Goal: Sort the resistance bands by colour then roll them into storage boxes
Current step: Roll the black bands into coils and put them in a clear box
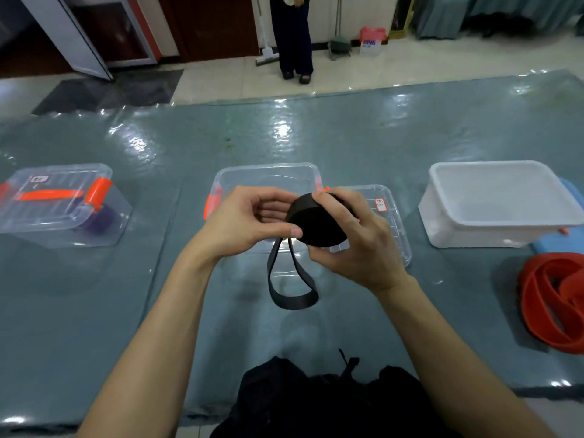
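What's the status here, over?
Left grip, right grip on black band, mostly rolled. Tail hangs loose near open clear box. Red bands wait right. Nothing blocking.

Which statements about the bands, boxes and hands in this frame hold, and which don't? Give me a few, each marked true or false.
1. The left hand and the right hand both hold the black band. True.
2. The black band is rolled up completely. False: a loose loop hangs below the roll.
3. The red band lies inside the white box. False: it lies on the table, nearer the person than the box.
4. The lidded clear box at the left holds a purple roll. True.
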`<state>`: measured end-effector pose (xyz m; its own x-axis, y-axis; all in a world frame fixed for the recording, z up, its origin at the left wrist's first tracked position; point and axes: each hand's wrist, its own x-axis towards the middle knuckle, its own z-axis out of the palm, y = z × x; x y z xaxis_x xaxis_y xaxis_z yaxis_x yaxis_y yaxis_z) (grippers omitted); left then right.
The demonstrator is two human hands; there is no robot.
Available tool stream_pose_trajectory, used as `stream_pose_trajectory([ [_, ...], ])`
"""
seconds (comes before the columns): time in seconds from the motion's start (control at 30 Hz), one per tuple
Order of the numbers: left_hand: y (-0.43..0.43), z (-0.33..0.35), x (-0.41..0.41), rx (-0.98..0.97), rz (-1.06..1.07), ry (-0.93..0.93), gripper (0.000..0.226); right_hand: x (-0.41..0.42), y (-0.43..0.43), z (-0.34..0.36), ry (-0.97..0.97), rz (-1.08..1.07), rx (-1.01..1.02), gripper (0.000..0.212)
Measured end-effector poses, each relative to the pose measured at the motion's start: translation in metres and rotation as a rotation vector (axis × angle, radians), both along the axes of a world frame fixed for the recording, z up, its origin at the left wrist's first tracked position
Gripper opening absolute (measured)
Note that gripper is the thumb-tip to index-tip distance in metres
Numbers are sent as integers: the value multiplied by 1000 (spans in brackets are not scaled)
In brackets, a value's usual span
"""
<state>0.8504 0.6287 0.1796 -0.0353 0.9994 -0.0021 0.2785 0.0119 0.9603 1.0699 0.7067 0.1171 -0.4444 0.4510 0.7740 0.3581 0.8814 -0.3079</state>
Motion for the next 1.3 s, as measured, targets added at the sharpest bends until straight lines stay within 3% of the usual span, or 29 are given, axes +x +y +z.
stream_pose_trajectory([
  [0.13,6,0,1,-11,-20,16,38,2,-2,9,-15,6,-38,61],
  [0.23,9,2,-2,-16,4,104,32,7,5,9,-207,89,-383,103],
  [0.3,11,6,-5,-13,0,264,30,11,10,12,-249,100,-519,114],
  [0.37,12,9,-9,5,-45,480,30,12,16,16,-246,78,-470,103],
  [0.53,12,17,-4,36,-164,880,36,6,14,19,-292,42,-467,43],
  [0.63,11,21,-2,8,-190,930,44,5,10,17,-263,71,-541,36],
  [0.8,14,26,-1,34,-241,999,28,-1,4,25,-442,92,-612,50],
  [0.87,15,27,1,70,-256,1025,30,-5,0,28,-454,82,-604,44],
  [0.93,14,30,1,59,-250,947,30,-4,-1,28,-373,81,-584,35],
  [1.0,11,31,-5,-14,-225,713,37,3,0,28,-263,82,-631,33],
  [1.17,2,11,-24,-92,-116,163,49,14,1,42,93,258,-1017,33],
  [1.3,0,-1,-20,-18,-65,-47,47,9,2,45,305,355,-1159,40],
])
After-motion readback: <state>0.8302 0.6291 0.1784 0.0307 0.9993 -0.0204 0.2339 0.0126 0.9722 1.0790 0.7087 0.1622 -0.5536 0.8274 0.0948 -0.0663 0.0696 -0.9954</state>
